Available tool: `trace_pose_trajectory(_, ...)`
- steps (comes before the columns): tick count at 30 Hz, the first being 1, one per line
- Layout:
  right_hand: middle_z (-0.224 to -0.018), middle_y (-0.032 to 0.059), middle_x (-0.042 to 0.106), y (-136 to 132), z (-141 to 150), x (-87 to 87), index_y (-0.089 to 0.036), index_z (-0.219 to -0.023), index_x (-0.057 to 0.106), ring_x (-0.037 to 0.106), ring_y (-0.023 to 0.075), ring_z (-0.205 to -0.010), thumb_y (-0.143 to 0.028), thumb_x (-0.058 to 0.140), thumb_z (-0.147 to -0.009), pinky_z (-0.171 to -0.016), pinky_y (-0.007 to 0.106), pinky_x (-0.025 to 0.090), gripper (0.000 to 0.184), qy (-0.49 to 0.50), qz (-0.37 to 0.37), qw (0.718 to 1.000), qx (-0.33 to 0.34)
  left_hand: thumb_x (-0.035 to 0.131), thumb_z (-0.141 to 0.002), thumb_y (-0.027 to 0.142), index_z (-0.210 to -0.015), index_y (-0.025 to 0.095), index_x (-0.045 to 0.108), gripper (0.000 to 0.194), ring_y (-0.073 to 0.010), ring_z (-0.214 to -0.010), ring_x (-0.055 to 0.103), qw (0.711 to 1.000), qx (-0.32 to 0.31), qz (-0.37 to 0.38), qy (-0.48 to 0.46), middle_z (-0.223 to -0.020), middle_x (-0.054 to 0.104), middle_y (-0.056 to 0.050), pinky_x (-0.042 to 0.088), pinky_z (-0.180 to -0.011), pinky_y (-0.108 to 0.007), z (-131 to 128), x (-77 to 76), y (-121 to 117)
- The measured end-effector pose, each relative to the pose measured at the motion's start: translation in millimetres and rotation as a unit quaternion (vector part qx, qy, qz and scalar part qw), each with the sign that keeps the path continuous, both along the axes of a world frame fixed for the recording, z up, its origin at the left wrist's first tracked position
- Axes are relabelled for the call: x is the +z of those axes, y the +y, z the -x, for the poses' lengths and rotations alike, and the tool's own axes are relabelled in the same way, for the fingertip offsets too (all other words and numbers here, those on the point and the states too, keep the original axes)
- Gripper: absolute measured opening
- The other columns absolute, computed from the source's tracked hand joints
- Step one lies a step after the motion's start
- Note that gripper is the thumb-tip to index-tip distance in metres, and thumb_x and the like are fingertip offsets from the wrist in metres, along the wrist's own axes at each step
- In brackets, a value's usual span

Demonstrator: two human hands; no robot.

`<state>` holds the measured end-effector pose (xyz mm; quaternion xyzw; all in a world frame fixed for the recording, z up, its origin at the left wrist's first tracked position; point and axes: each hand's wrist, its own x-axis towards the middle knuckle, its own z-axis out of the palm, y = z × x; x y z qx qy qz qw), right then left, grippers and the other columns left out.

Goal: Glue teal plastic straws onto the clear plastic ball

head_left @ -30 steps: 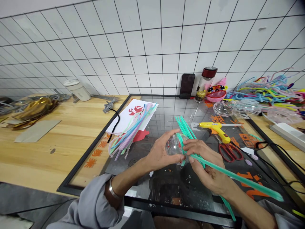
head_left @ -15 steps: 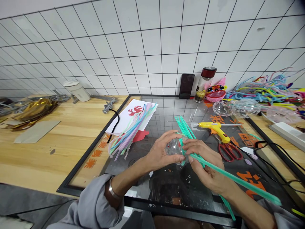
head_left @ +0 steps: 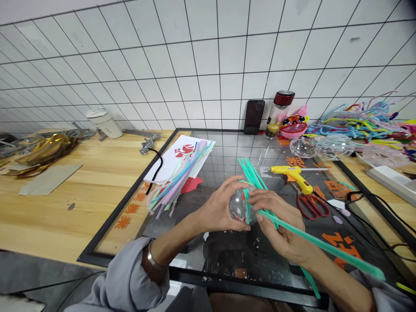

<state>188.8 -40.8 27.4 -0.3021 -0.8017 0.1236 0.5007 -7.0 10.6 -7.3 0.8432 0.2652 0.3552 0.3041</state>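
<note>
Between my hands is a clear plastic ball, with a green pipe cleaner pressed along its side. My left hand curves round the ball from the left, thumb below and fingers above. My right hand pinches the green pipe cleaner against the ball's right side; its long free end runs over my right wrist toward the lower right. Beneath my right hand lies a bundle of green pipe cleaners on the glass tabletop, partly hidden by that hand.
A yellow glue gun and red-handled scissors lie to the right. Pastel pipe cleaners rest on white paper at left. Behind stand a phone and a glass bottle. Black cords cross the right side.
My left thumb has shifted down a little on the ball, and the ball looks slightly turned, showing more of the green strip. My right hand has hardly moved.
</note>
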Motion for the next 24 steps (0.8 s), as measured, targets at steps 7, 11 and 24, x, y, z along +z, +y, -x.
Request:
trace_pose_trajectory(7, -0.094, 0.0082, 0.071, 1, -1, -4.7, -0.021, -0.103, 0.063, 0.068, 0.0243, -0.099, -0.007, 0.052, -0.081, -0.087, 0.044, 0.056, 0.028, -0.009, -0.027, 0.999, 0.02, 0.088, -0.057, 0.033, -0.133, 0.025, 0.041, 0.09, -0.0362, -0.137, 0.039, 0.999, 0.008, -0.047, -0.022, -0.128, 0.053, -0.012, 0.04, -0.11, -0.053, -3, -2.1, -1)
trace_pose_trajectory(11, -0.111, 0.0098, 0.068, -2, -7, -10.0, -0.022, -0.111, 0.063, 0.064, 0.0254, -0.108, -0.006, 0.05, -0.082, -0.094, 0.047, 0.051, 0.036, 0.021, -0.026, 0.999, 0.011, 0.088, -0.06, 0.034, -0.136, 0.027, 0.038, 0.091, -0.0373, -0.138, 0.037, 0.994, 0.008, -0.101, -0.029, -0.137, 0.042, -0.015, 0.04, -0.11, -0.056, -1, -4.7, 0)
trace_pose_trajectory(24, -0.126, 0.0068, 0.06, 15, -8, -17.5, -0.028, -0.12, 0.055, 0.054, 0.0219, -0.123, -0.048, 0.069, -0.08, -0.101, 0.036, 0.046, 0.048, 0.26, 0.383, 0.886, 0.023, 0.074, -0.08, 0.028, -0.115, 0.028, 0.058, 0.038, -0.0322, -0.14, 0.038, 0.938, -0.042, -0.342, 0.034, -0.155, 0.023, -0.012, 0.041, -0.114, -0.052, 5, -1.1, -3)
